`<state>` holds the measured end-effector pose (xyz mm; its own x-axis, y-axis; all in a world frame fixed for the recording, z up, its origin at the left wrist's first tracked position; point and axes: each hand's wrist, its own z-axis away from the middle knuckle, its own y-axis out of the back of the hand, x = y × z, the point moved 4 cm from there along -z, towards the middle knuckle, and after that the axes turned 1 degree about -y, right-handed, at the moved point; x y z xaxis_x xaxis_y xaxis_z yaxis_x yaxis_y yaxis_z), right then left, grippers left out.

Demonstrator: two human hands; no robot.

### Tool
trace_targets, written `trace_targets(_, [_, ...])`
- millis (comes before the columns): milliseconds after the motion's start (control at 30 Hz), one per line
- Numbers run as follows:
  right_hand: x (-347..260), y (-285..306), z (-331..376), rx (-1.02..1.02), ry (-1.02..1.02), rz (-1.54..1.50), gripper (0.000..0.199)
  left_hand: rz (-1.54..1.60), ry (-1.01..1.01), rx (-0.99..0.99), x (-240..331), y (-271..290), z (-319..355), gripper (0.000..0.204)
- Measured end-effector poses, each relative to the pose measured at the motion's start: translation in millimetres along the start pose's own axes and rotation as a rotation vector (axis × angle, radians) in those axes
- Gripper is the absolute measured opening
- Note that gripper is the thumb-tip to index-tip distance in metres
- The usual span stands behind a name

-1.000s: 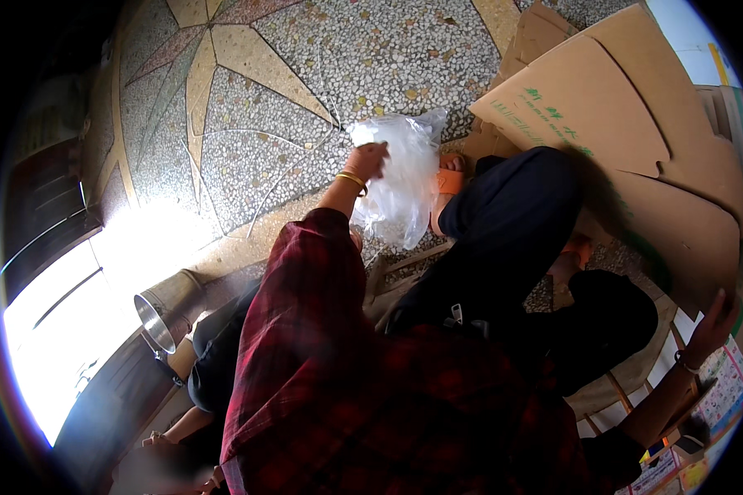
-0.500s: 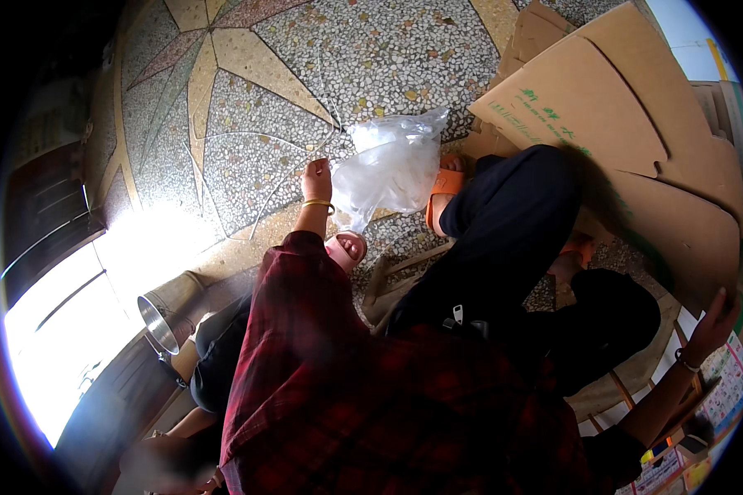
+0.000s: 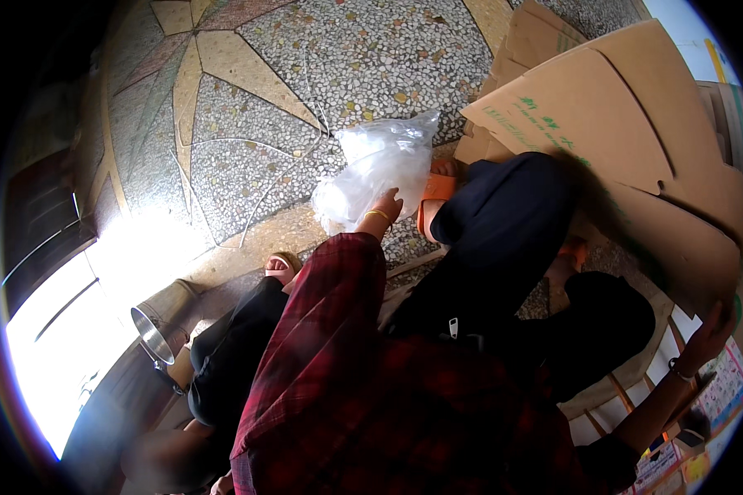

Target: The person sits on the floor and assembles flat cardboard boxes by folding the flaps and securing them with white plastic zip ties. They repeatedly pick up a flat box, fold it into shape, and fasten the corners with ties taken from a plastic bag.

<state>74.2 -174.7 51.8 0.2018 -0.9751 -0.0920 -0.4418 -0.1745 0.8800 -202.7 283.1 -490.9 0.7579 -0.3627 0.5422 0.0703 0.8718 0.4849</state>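
The left hand (image 3: 385, 208) grips the clear plastic bag (image 3: 377, 169) from below — the bag bulges up and away over the terrazzo floor (image 3: 248, 107); the right hand (image 3: 712, 332), fingers spread, presses the cardboard sheet (image 3: 627, 132) — well apart.

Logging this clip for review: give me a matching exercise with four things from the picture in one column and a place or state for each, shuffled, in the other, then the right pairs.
Things:
1. clear plastic bag
2. left hand
3. right hand
4. metal pot

Places or states:
A. against the edge of the large cardboard sheet
B. lying crumpled on the terrazzo floor
C. at the left, beside the bright sunlit patch
D. touching the bag's lower edge

Pairs: 1-B, 2-D, 3-A, 4-C
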Motion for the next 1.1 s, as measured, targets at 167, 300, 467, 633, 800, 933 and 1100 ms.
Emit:
trace_targets(167, [14.6, -1.3, 4.9, 0.036, 0.024, 0.119, 0.034, -0.111, 0.122, 0.032, 5.1, 5.7, -25.1, 0.047])
trace_targets(300, [5.6, 2.7, 8.8, 0.018, -0.034, 0.166, 0.033, -0.13, 0.265, -0.071, 27.6, 19.1, -26.2, 0.04])
trace_targets(467, [11.3, 7.3, 9.3, 0.024, 0.006, 0.184, 0.029, 0.165, 0.503, -0.072, 25.7, 29.5, -28.9, 0.054])
trace_targets(633, [5.0, 3.1, 8.5, 0.02, 0.02, 0.129, 0.028, -0.007, 0.568, -0.02, 18.3, 22.8, -35.3, 0.055])
trace_targets(800, [7.9, 4.4, 10.7, 0.018, -0.031, 0.111, 0.028, -0.045, 0.602, -0.065, 29.6, 18.9, -35.5, 0.055])
trace_targets(933, [9.3, 3.1, 10.6, -0.004, -0.047, 0.112, 0.036, -0.093, 0.45, -0.042, 22.9, 22.9, -40.3, 0.052])
trace_targets(1100, [6.1, 5.8, 13.3, 0.009, -0.021, 0.156, 0.034, 0.082, 0.345, 0.259, 44.5, 33.1, -39.0, 0.037])
